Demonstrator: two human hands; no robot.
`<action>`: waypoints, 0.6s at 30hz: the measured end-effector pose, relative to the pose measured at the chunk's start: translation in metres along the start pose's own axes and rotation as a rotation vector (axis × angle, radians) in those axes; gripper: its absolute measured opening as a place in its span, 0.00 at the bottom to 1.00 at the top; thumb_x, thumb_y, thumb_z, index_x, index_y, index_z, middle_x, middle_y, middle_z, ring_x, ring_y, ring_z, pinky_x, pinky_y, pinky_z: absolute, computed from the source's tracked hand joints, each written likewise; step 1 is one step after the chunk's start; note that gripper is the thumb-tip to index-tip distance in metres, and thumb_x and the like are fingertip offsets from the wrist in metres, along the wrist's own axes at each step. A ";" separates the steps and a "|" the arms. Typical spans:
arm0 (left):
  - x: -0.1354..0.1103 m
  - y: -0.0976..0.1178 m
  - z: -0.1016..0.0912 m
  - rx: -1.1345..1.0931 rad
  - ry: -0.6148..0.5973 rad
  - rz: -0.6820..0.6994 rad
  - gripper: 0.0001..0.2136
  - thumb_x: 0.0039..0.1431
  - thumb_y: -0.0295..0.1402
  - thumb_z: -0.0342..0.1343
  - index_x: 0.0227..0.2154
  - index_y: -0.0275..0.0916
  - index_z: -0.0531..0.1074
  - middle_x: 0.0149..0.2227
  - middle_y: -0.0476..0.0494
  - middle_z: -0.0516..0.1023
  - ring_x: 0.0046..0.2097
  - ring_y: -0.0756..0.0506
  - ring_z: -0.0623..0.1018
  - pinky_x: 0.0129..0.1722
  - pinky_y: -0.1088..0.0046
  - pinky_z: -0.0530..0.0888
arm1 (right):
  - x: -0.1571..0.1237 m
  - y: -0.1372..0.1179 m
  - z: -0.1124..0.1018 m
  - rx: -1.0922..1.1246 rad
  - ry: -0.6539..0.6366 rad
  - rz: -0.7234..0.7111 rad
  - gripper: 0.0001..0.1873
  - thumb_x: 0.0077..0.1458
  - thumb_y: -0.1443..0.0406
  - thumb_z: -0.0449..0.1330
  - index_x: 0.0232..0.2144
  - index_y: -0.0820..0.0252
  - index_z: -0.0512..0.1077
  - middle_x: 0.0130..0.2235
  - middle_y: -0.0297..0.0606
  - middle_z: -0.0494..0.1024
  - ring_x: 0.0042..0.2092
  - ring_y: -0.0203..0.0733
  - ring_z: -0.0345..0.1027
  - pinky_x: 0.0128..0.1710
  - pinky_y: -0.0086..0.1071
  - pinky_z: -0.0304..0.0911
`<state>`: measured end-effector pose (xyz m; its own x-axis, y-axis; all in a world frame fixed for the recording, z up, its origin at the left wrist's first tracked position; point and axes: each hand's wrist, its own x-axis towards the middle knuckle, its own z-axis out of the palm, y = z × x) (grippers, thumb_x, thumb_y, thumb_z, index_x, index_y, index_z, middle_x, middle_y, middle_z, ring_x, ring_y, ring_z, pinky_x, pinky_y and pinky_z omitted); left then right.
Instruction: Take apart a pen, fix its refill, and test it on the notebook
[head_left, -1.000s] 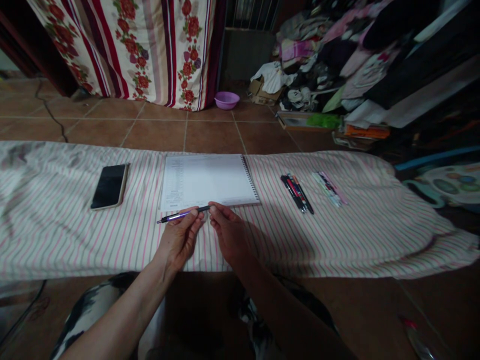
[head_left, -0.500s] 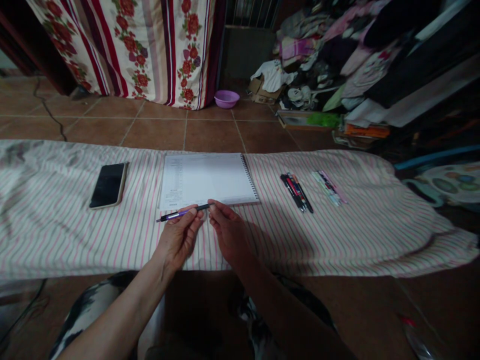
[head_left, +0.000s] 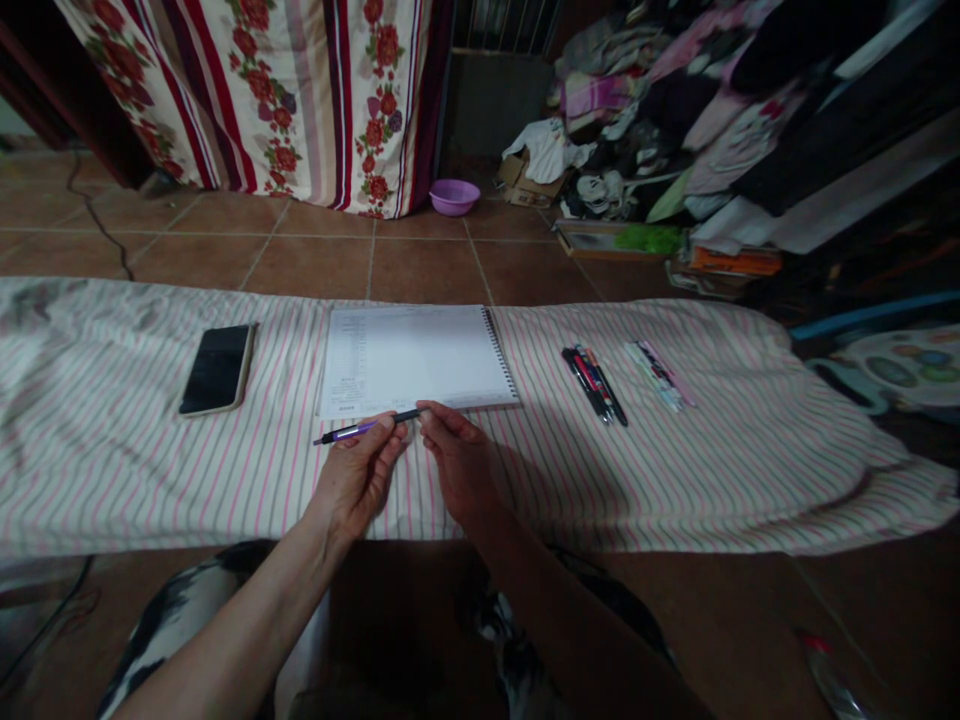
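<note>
Between my two hands is a purple and black pen (head_left: 349, 432), held nearly level with its right end slightly higher. My left hand (head_left: 364, 470) pinches it around the middle, thumb on top. The fingertips of my right hand (head_left: 459, 455) close on its right end and hide the very tip. Just beyond the hands lies an open spiral notebook (head_left: 424, 355), its coil along the right side. The page is mostly blank, with printed text down the left and along the bottom edge.
Striped cloth (head_left: 735, 470) covers the long surface. A phone (head_left: 217, 370) lies at left. To the right are several pens (head_left: 594, 385) and a bundle of pale slim items (head_left: 658, 375). Beyond, a purple basin (head_left: 454, 198) stands on the tiled floor near a floral curtain (head_left: 300, 100).
</note>
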<state>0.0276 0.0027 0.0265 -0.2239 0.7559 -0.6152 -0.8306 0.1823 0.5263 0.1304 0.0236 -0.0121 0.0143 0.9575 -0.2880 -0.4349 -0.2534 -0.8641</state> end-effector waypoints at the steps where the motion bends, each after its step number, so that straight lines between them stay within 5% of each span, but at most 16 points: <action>1: 0.000 0.000 0.000 -0.002 0.005 0.001 0.10 0.57 0.13 0.49 0.26 0.26 0.73 0.24 0.43 0.78 0.23 0.53 0.77 0.25 0.83 0.77 | 0.000 0.000 0.000 -0.004 -0.002 -0.003 0.12 0.40 0.60 0.68 0.30 0.56 0.80 0.26 0.29 0.73 0.29 0.32 0.58 0.32 0.30 0.56; 18: -0.002 0.000 0.002 -0.035 0.027 -0.048 0.11 0.58 0.14 0.48 0.25 0.28 0.71 0.23 0.44 0.77 0.23 0.54 0.77 0.26 0.84 0.77 | -0.002 -0.001 0.002 -0.021 0.004 0.020 0.14 0.40 0.58 0.68 0.31 0.57 0.79 0.25 0.29 0.72 0.28 0.31 0.57 0.32 0.30 0.55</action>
<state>0.0290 0.0023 0.0289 -0.1964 0.7293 -0.6554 -0.8579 0.1959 0.4750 0.1291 0.0225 -0.0098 0.0096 0.9517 -0.3068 -0.4160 -0.2752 -0.8668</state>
